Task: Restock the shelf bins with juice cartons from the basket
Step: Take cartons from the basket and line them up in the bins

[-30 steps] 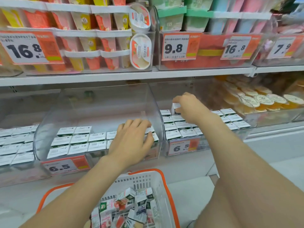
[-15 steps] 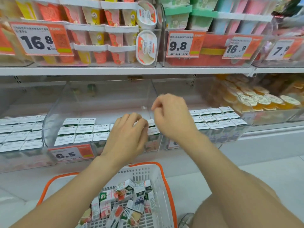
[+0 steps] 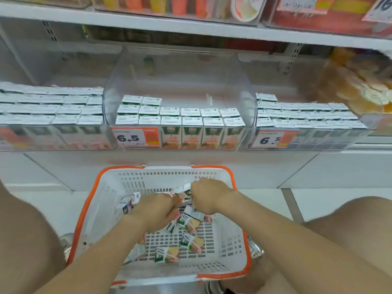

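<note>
We face a white shop shelf [image 3: 191,24] with clear, curved plastic bins along its lower level, and a pale tiled floor [image 3: 318,200] below. The middle bin [image 3: 178,81] holds small box-shaped juice cartons [image 3: 192,132] standing upright in tidy rows toward its front edge; their tops are white with small print, their fronts green over an orange fruit picture. The back of this bin is bare. An orange and white price tag [image 3: 134,137] reading 6.5 sits at its front left corner. The bins to either side hold similar cartons packed close together.

On the floor in front of the shelf stands a white slotted plastic basket [image 3: 161,177] with an orange rim. Loose cartons [image 3: 167,254] lie tumbled at all angles on its grid bottom. Our left hand [image 3: 156,212] is down among them, fingers curled; the grip is hidden, so we cannot tell what it holds. Our right hand [image 3: 209,195] is closed near the far wall of the basket, pinching the corner of a carton [image 3: 182,188].
</note>
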`<state>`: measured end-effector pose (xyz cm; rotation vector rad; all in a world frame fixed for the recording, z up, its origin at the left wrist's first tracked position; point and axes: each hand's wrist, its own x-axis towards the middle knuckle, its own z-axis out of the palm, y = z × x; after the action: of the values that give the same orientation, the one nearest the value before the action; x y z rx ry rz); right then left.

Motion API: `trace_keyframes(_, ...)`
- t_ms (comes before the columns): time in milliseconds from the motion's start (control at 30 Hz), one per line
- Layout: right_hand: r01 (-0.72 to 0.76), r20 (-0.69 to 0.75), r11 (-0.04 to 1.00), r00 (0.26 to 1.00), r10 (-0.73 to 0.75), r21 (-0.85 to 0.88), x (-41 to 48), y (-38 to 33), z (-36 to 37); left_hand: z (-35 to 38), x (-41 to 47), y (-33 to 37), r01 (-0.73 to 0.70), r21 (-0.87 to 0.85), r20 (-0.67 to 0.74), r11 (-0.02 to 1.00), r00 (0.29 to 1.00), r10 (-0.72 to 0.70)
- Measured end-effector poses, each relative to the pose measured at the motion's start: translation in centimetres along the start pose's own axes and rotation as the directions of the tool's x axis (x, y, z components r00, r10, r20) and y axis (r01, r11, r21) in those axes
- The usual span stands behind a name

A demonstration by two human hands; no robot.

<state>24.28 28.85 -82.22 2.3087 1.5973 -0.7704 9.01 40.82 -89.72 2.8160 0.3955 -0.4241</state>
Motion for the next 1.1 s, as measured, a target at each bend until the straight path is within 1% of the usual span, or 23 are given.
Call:
trace_keyframes(67,-0.045,0.034,0.999,0.998,0.045,0.007,1.7,1.1,1.7,2.1,0.2,-0.6,0.054,-0.047,0.091,0.997,0.995,-0.049)
trace_keyframes(133,-0.073,0.061,0.997,0.996,0.072,0.018,3.3,2.2,3.5,4.6,0.4,-1.6,0.115,-0.045,0.178,0.992,0.978,-0.106)
trace_keyframes(200,-0.097,0.078,0.995,0.993,0.094,0.036,4.8,3.0,5.4,6.9,0.6,-2.5,0.173,-0.045,0.233,0.984,0.96,-0.158)
trace_keyframes(267,-0.137,0.088,0.989,0.987,0.131,0.06,6.3,3.4,7.5,9.3,0.8,-3.4,0.232,-0.079,0.247,0.969,0.947,-0.206)
trace_keyframes(367,-0.171,0.068,0.982,0.984,0.166,0.078,8.6,3.5,10.0,11.8,1.4,-4.2,0.325,-0.188,0.21,0.927,0.935,-0.286)
trace_keyframes(500,-0.187,0.004,0.98,0.982,0.187,0.073,10.8,4.2,12.2,14.1,2.8,-4.4,0.46,-0.31,0.21,0.832,0.887,-0.412)
trace_keyframes(567,-0.169,-0.011,0.985,0.985,0.169,0.039,11.2,4.8,12.5,15.1,3.6,-4.1,0.51,-0.379,0.238,0.772,0.86,-0.451)
trace_keyframes(633,-0.153,-0.042,0.988,0.988,0.151,-0.032,11.3,5.5,12.7,15.7,4.2,-3.5,0.548,-0.418,0.294,0.725,0.836,-0.463)
trace_keyframes(700,-0.148,-0.089,0.986,0.986,0.141,-0.081,11.5,5.9,12.9,16.2,4.7,-2.9,0.57,-0.404,0.336,0.715,0.82,-0.463)
trace_keyframes(733,-0.151,-0.11,0.987,0.983,0.144,-0.062,11.6,5.9,13.0,16.4,5.1,-2.7,0.575,-0.399,0.342,0.714,0.816,-0.466)
trace_keyframes(800,-0.174,-0.094,0.983,0.98,0.178,0.05,11.9,5.8,13.3,16.4,5.5,-2.4,0.586,-0.391,0.339,0.71,0.809,-0.481)
trace_keyframes(867,-0.199,-0.051,0.974,0.977,0.205,0.109,11.8,5.6,13.5,16.6,5.9,-2.5,0.6,-0.397,0.337,0.695,0.799,-0.497)
trace_keyframes(933,-0.216,-0.084,0.966,0.97,0.229,0.144,11.7,5.8,13.5,16.6,6.1,-2.6,0.594,-0.428,0.326,0.681,0.804,-0.497)
trace_keyframes(967,-0.229,-0.084,0.951,0.964,0.251,0.208,11.6,6.0,13.6,16.5,6.1,-2.7,0.587,-0.445,0.319,0.677,0.81,-0.493)
trace_keyframes(1000,-0.241,-0.065,0.921,0.96,0.273,0.306,11.5,6.3,13.4,16.3,6.1,-2.7,0.584,-0.453,0.314,0.673,0.812,-0.493)
trace_keyframes(1033,-0.266,-0.022,0.866,0.953,0.303,0.423,11.6,6.6,13.3,16.0,6.1,-2.8,0.584,-0.465,0.304,0.665,0.811,-0.499)
trace_keyframes(1100,-0.311,0.079,0.714,0.938,0.339,0.627,11.5,7.1,12.4,15.1,5.8,-2.9,0.575,-0.544,0.27,0.611,0.809,-0.522)
